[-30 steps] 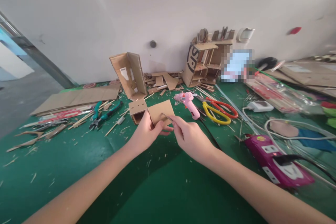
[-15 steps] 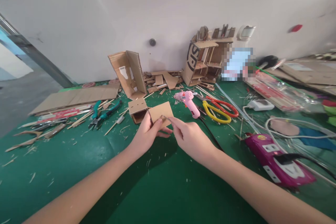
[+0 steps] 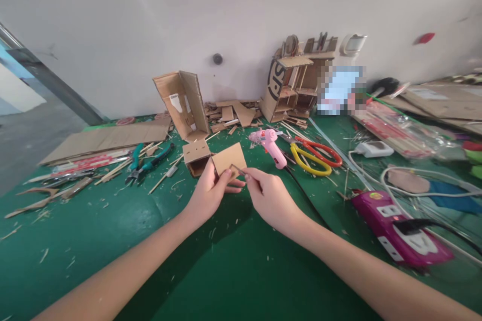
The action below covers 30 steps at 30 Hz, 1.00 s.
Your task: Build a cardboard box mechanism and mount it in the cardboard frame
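My left hand [image 3: 211, 188] grips a small piece of cardboard [image 3: 229, 156] by its lower left side, the thumb pressed on its face. My right hand [image 3: 269, 195] pinches a thin, dark strip [image 3: 238, 169] whose tip touches the cardboard near my left thumb; whether it is a stick or a tool I cannot make out. Just behind my left hand stands a small cardboard box [image 3: 197, 152] with an open front. To the right of the cardboard lies a pink glue gun [image 3: 274, 148] on the green table [image 3: 226, 271].
Scissors [image 3: 312, 155] with yellow and red handles and a purple power strip [image 3: 399, 230] lie to the right. Teal-handled pliers [image 3: 145, 165] are on the left. Against the wall stand a tall cardboard piece [image 3: 183, 105], cardboard scraps [image 3: 241, 114] and a cardboard shelf [image 3: 276, 90].
Both hands keep their hold with the cardboard between them. The cardboard is tilted slightly, and the view has shifted a little.
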Motion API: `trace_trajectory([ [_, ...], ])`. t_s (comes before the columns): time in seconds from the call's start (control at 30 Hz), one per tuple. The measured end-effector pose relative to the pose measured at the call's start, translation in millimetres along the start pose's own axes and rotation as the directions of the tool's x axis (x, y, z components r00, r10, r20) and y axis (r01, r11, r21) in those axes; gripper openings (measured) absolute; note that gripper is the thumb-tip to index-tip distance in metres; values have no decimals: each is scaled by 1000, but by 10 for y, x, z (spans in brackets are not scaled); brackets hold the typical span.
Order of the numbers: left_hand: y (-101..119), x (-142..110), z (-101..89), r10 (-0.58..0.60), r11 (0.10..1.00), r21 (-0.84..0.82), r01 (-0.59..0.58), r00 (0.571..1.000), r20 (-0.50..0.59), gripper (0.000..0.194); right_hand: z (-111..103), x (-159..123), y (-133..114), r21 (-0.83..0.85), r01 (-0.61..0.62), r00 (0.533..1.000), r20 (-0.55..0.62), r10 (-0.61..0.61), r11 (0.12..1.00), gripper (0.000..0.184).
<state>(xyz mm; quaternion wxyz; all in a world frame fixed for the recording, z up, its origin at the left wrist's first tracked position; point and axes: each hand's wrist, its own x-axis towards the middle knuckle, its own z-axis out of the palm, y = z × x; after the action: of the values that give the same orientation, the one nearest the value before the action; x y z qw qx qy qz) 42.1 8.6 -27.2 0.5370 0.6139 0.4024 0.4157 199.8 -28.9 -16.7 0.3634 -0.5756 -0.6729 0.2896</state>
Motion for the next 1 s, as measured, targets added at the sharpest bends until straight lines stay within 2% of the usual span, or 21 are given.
trace_trajectory([
  [0.2,-94,0,-11,94,985,146,-95,995,10,39,-24,0,15,67,-6,1000,13,5,998,31],
  [0.27,-119,0,-19,109,976,186,-110,994,20,40,-42,-8,20,-13,24,1000,13,-24,1000,31],
  [0.33,-136,-2,-25,112,967,228,-115,993,25,42,-59,-15,15,-162,40,999,39,-34,986,30],
  [0.43,-146,-16,-29,121,950,288,-124,992,27,43,-76,-20,-16,-385,40,995,97,-3,922,28],
  [0.5,-142,-34,-28,141,935,324,-141,990,25,43,-81,-18,-42,-427,37,995,103,8,904,26],
  [0.57,-130,-52,-24,166,921,355,-162,986,20,43,-85,-10,-66,-320,28,997,73,-4,947,23],
  [0.63,-116,-69,-18,193,903,387,-185,981,18,43,-92,3,-88,-88,-38,997,62,44,995,23],
  [0.67,-109,-76,-14,207,892,407,-196,978,18,42,-98,10,-98,65,-116,990,85,110,991,24],
  [0.7,-103,-83,-10,221,879,429,-207,975,17,41,-106,17,-109,228,-221,972,134,194,948,24],
  [0.73,-98,-89,-6,233,864,454,-216,972,17,41,-116,23,-118,383,-340,938,206,279,859,23],
  [0.8,-90,-102,4,249,834,500,-233,968,35,41,-136,35,-132,611,-535,845,376,380,584,20],
  [0.87,-84,-114,13,259,812,526,-253,964,65,41,-152,47,-141,698,-620,780,499,377,358,17],
  [0.9,-82,-120,17,265,803,534,-265,961,78,41,-156,53,-147,710,-635,766,528,366,304,17],
  [0.93,-78,-124,20,273,794,543,-273,959,83,41,-156,58,-154,715,-635,766,534,359,291,18],
  [1.0,-68,-127,22,280,779,572,-258,959,51,39,-142,63,-176,708,-607,791,497,356,361,19],
])
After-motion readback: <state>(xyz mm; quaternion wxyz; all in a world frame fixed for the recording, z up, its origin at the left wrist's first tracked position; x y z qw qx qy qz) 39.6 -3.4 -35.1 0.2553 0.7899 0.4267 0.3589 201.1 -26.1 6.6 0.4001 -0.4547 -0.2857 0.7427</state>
